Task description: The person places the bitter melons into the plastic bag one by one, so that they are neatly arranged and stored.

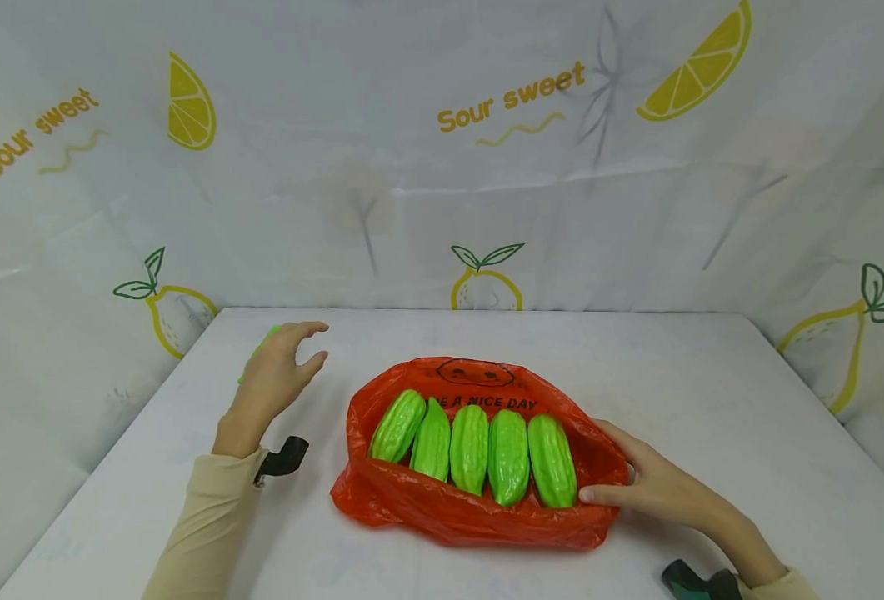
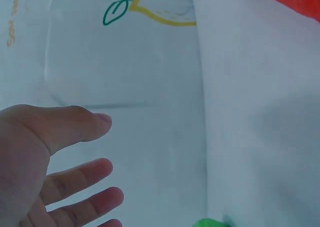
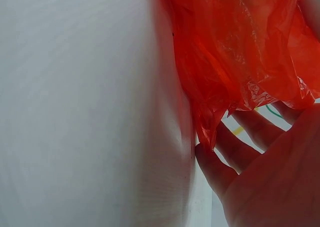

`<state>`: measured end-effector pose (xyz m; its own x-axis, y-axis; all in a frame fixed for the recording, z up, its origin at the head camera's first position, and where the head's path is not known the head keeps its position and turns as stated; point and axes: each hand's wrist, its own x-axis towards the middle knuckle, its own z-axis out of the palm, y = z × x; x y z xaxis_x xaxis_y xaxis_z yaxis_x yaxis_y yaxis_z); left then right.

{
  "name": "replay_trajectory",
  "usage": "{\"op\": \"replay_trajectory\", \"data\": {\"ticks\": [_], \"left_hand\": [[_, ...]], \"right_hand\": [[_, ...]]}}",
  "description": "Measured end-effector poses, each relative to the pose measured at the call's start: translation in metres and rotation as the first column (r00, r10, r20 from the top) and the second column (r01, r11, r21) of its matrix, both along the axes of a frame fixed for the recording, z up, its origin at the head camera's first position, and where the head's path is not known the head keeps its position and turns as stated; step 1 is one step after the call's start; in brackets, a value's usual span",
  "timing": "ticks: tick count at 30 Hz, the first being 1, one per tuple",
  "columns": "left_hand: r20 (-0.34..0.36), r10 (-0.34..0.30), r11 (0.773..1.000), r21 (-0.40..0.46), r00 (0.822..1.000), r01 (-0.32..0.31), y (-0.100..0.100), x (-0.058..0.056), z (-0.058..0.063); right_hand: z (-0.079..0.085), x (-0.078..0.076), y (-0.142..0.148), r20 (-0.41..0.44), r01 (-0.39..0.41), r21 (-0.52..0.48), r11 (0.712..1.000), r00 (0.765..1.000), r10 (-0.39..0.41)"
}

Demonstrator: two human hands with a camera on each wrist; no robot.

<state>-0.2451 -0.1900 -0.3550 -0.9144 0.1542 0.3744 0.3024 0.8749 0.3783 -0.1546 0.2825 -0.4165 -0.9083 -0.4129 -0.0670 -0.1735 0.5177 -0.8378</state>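
Note:
A red plastic bag (image 1: 427, 504) lies with its mouth wide, and several green ridged gourds (image 1: 469, 450) sit side by side in it. My right hand (image 1: 659, 483) holds the bag's right end, thumb at the front rim and fingers behind. In the right wrist view those fingers (image 3: 216, 169) spread along the crumpled red plastic (image 3: 235, 52). Away to the left, my left hand (image 1: 277, 371) hovers with fingers apart and nothing between them. Another green thing (image 1: 271, 333) shows beyond it, mostly hidden by that hand; a green tip (image 2: 211, 222) appears in the left wrist view.
The white table (image 1: 636, 358) ends at a back wall sheet (image 1: 299, 208) printed with lemons and words. Dark wrist cameras (image 1: 286, 457) stick out from both wrists, the left one beside the bag.

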Motion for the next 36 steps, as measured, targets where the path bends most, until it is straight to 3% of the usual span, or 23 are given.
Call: {"op": "replay_trajectory", "data": {"ticks": [7, 16, 27, 36], "left_hand": [[-0.019, 0.029, 0.999, 0.035, 0.999, -0.029, -0.013, -0.008, -0.009], [0.007, 0.049, 0.995, 0.082, 0.999, -0.049, -0.033, -0.018, -0.023], [-0.010, 0.094, 0.990, 0.104, 0.995, -0.093, -0.057, -0.021, -0.034], [0.082, 0.102, 0.986, 0.127, 0.991, -0.112, -0.069, -0.021, -0.039]], "right_hand": [[0.001, 0.000, -0.001, -0.005, 0.009, 0.017, 1.000, 1.000, -0.009], [0.001, 0.000, -0.001, -0.014, 0.014, 0.023, 1.000, 1.000, -0.013], [0.002, -0.001, -0.003, 0.020, 0.012, 0.014, 1.000, 1.000, -0.012], [0.001, -0.001, -0.002, 0.016, 0.015, 0.017, 1.000, 1.000, -0.015]]}}
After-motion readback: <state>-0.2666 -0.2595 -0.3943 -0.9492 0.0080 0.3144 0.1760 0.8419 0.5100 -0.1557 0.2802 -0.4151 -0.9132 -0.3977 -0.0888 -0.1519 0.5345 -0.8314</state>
